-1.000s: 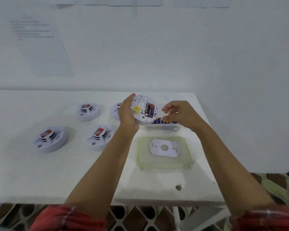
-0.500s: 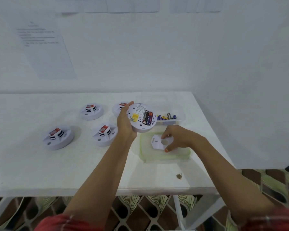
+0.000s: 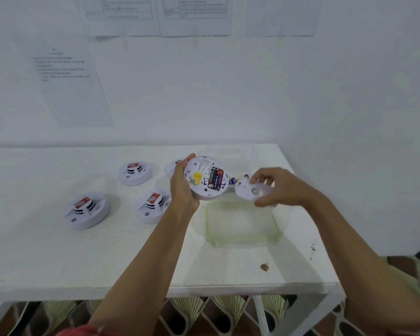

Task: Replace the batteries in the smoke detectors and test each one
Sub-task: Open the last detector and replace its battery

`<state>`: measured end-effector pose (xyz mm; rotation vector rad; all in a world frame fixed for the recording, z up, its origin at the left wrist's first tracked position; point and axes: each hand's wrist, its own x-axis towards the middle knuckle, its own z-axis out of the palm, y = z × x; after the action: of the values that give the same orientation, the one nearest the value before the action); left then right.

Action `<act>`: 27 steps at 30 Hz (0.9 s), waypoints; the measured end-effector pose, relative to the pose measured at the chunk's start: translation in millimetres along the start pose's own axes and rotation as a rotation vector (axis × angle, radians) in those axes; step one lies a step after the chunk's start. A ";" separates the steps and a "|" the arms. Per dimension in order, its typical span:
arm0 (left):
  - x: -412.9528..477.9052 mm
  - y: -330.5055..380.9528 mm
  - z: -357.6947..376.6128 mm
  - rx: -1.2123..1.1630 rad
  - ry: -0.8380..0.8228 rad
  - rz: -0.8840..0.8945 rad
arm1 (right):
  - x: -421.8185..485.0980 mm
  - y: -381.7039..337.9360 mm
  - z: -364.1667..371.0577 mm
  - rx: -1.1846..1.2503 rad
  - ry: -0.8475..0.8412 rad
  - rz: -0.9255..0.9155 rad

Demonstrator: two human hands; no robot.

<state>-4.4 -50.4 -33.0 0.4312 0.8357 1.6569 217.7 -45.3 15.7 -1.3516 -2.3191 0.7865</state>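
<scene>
Mid-frame, the left hand grips a round white smoke detector, tilted with its back to the camera. The back shows a yellow sticker and dark batteries seated inside. Just right of it, the right hand pinches its white back plate, and loose batteries show between the two. Left of centre, three more detectors lie face up, white with red labels.

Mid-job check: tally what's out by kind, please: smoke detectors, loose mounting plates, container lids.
Round white smoke detectors: 5 (one in the left hand, four on the white table)
Round white mounting plate, in the right hand: 1
Clear green-rimmed plastic lid: 1
Total: 7
</scene>
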 end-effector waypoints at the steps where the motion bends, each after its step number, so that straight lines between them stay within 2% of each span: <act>1: -1.4 0.3 3.0 -0.010 -0.013 0.005 | -1.8 -12.7 -7.6 0.051 0.054 -0.043; 4: -4.9 -2.6 11.9 -0.006 -0.057 0.016 | 6.8 -49.5 -4.8 0.132 0.110 -0.182; 6: -7.4 -5.1 14.8 0.000 -0.103 -0.002 | 17.1 -62.8 8.1 0.113 0.115 -0.210; 13: -8.3 -1.0 20.9 0.042 -0.139 -0.020 | 36.4 -59.2 24.3 0.077 0.135 -0.194; 19: -5.1 -1.2 27.1 0.016 -0.042 -0.012 | 40.6 -56.2 22.8 0.062 0.102 -0.195; 27: -7.6 -3.1 32.2 -0.011 -0.042 0.004 | 39.2 -53.4 17.7 0.015 0.072 -0.212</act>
<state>21.4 -48.0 -12.2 0.4588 0.7941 1.6499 152.5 -37.2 35.3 -1.0864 -2.3457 0.6765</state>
